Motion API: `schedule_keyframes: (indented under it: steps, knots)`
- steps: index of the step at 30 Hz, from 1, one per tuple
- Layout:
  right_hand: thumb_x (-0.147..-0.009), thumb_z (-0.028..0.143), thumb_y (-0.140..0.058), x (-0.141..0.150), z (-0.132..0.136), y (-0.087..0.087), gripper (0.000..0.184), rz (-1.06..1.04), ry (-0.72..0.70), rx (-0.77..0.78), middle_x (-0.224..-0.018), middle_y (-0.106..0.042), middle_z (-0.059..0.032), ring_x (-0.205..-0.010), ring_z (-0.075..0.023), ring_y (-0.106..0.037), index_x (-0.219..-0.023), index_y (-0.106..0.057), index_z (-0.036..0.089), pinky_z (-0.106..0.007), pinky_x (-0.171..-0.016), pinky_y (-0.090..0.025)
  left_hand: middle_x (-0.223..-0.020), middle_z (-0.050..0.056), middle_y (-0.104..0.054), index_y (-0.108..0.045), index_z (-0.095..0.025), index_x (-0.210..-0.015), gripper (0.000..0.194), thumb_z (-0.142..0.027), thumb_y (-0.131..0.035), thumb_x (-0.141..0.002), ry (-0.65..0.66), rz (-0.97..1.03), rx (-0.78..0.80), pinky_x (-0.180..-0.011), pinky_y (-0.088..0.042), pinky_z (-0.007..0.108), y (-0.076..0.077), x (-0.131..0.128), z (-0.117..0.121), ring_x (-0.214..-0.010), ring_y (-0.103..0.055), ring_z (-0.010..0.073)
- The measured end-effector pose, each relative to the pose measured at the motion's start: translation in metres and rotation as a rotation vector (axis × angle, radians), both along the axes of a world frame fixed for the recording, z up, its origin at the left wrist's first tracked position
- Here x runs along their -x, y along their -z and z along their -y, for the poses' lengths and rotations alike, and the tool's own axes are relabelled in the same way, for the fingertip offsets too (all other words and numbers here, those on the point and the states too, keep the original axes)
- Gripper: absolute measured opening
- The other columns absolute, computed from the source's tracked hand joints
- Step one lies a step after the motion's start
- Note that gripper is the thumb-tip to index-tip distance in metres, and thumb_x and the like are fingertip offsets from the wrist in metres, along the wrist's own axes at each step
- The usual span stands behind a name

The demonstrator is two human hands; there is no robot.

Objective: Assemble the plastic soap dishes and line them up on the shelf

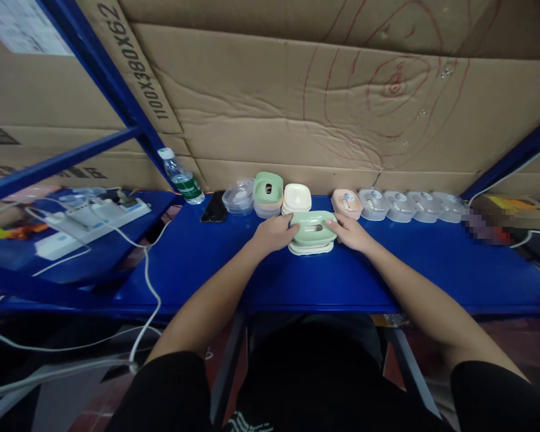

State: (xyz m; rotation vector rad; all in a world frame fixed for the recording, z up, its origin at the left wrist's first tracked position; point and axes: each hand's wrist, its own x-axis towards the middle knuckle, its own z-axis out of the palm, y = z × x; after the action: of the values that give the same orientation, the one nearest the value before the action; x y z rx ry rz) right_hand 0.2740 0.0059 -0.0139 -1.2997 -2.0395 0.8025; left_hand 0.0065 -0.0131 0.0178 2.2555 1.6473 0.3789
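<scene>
A light green plastic lid [314, 219] with an oblong slot in its middle is held between both hands. My left hand [276, 231] grips its left end, thumb on top. At the right end my right hand [348, 231] closes on it the same way. Cream-coloured pieces [311, 248] show directly beneath the lid; whether they are joined to it I cannot tell. Just behind stand a stack of cream containers [297, 197] and a green lid [268, 188] on a pile of pink and clear pieces.
Along the cardboard back wall stand clear tubs [238, 197], a phone [214, 207] and a water bottle [184, 180]. To the right are a pink box [347, 204] and a row of several clear-lidded boxes [400, 207]. A power strip [92, 228] with white cables lies left, beyond a blue frame post.
</scene>
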Motion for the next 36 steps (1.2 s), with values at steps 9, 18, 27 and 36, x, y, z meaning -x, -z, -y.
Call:
schedule_keyframes:
  steps: [9, 18, 27, 36]
  knots:
    - [-0.095, 0.071, -0.05, -0.001, -0.001, 0.002, 0.058, 0.189, -0.115, 0.061, -0.066, -0.068, -0.0032, -0.06, -0.0189, -0.062, -0.095, -0.072, 0.018, -0.03, -0.06, -0.042, -0.103, 0.009, -0.079, -0.072, -0.022, -0.104, 0.042, -0.044, -0.038, -0.098, 0.073, -0.195, 0.107, -0.086, -0.053, 0.037, -0.002, 0.0, 0.003, -0.106, -0.072, 0.0289]
    - [-0.094, 0.07, -0.05, -0.005, -0.006, 0.001, 0.057, 0.291, -0.032, 0.0, -0.069, -0.066, -0.0031, -0.066, -0.0178, -0.058, -0.074, -0.066, 0.02, -0.03, -0.059, -0.035, -0.111, 0.011, -0.077, -0.072, -0.02, -0.102, 0.048, -0.052, -0.036, -0.1, 0.098, -0.204, 0.084, -0.086, -0.052, 0.036, 0.008, 0.001, -0.006, -0.108, -0.07, 0.029]
    - [-0.088, 0.073, -0.055, -0.01, -0.009, 0.003, 0.06, 0.29, 0.01, 0.009, -0.056, -0.053, 0.0005, -0.056, -0.0143, -0.046, -0.059, -0.057, 0.02, -0.031, -0.056, -0.028, -0.099, 0.009, -0.077, -0.072, -0.022, -0.086, 0.053, -0.06, -0.037, -0.098, 0.085, -0.15, 0.03, -0.075, -0.048, 0.033, 0.014, 0.002, -0.011, -0.096, -0.071, 0.0271]
    - [-0.09, 0.074, -0.05, -0.009, -0.012, 0.007, 0.062, 0.427, 0.018, 0.012, -0.057, -0.057, -0.0009, -0.057, -0.0154, -0.051, -0.06, -0.056, 0.021, -0.031, -0.056, -0.028, -0.099, 0.008, -0.078, -0.074, -0.023, -0.088, 0.046, -0.06, -0.047, -0.095, 0.062, -0.157, 0.003, -0.074, -0.048, 0.033, 0.02, -0.001, -0.014, -0.097, -0.07, 0.0272]
